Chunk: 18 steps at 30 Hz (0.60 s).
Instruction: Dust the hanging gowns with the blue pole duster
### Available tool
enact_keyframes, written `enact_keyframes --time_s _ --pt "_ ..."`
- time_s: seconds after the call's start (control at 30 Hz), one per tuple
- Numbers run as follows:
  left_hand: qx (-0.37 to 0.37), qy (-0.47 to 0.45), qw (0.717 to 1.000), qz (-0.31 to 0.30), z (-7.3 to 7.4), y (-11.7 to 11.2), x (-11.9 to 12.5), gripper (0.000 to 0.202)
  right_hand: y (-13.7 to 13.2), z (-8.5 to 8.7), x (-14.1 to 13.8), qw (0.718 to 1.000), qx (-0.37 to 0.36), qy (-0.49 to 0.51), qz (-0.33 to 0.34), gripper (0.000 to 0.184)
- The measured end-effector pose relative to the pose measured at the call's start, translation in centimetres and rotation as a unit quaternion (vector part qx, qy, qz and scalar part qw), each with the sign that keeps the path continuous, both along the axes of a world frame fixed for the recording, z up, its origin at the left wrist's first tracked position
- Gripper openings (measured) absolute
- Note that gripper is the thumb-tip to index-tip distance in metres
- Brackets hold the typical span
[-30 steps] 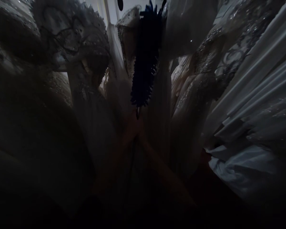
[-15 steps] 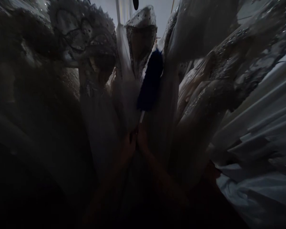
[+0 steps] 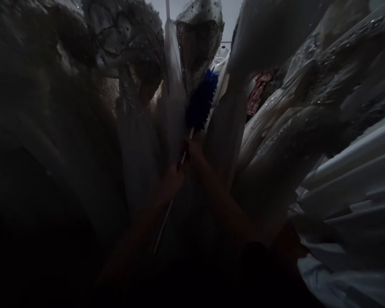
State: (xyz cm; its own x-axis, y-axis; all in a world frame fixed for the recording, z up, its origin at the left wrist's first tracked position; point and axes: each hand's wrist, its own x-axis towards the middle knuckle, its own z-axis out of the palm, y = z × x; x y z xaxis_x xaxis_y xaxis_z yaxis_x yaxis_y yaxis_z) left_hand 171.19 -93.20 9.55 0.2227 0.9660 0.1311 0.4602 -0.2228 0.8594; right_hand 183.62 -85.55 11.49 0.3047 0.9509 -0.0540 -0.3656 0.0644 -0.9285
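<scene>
Blue strands cover the long, shaggy duster head point(image 3: 202, 100), which is leaning up and to the right in the middle of your view, at the upper end of a thin, pale, straight pole point(image 3: 162, 231). Your right hand point(image 3: 195, 149) is just below this head, and your left hand point(image 3: 174, 179) is lower on the same pole; in this weak light, the fingers of both hands seem wrapped around it, though I cannot separate each finger. I suppose that you hold it with two hands because the pole is long: the upper hand can guide the head, while the lower one steadies the tail, which slants down towards your left side. The duster head appears in front of a whitish gown with a beaded, dotted bodice point(image 3: 199, 47), but I cannot tell whether it touches. On the left there is a pale gown with a dark-patterned, scalloped top point(image 3: 125, 32), and on the right are glossy white folds of cloth point(image 3: 365, 171). The garments crowd closely, which is perhaps why your arms stay near together.
</scene>
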Motion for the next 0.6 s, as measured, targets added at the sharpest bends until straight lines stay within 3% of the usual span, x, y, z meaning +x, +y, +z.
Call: enact_keyframes --time_s 0.1,0.17,0.37,0.43,0.5,0.6 --pt "-0.007 0.046 0.999 0.01 -1.4 -1.5 -0.8 0.029 -2.3 -1.6 -1.2 0.997 -0.047 0.061 -0.005 0.028" --pt "0.001 0.055 0.998 0.009 -1.6 -2.1 -0.9 0.029 -3.4 -1.6 -1.4 0.997 -0.042 0.066 -0.024 0.031" --pt "0.059 0.004 0.998 0.021 0.3 -2.2 -0.3 0.033 -2.7 2.5 -0.7 0.999 0.03 0.018 -0.022 0.036" --pt "0.062 -0.002 0.998 0.024 0.2 -1.9 -0.7 0.034 -2.0 2.9 -0.9 0.999 0.028 0.015 -0.011 0.036" --pt "0.063 0.014 0.998 0.018 -0.6 -1.7 -1.3 0.035 -1.6 1.7 -1.2 1.0 0.0 0.021 -0.011 0.038" --pt "0.037 0.059 0.998 0.007 -3.2 -2.0 -2.1 0.035 -1.8 -2.3 -1.8 0.998 -0.052 0.037 -0.025 0.041"
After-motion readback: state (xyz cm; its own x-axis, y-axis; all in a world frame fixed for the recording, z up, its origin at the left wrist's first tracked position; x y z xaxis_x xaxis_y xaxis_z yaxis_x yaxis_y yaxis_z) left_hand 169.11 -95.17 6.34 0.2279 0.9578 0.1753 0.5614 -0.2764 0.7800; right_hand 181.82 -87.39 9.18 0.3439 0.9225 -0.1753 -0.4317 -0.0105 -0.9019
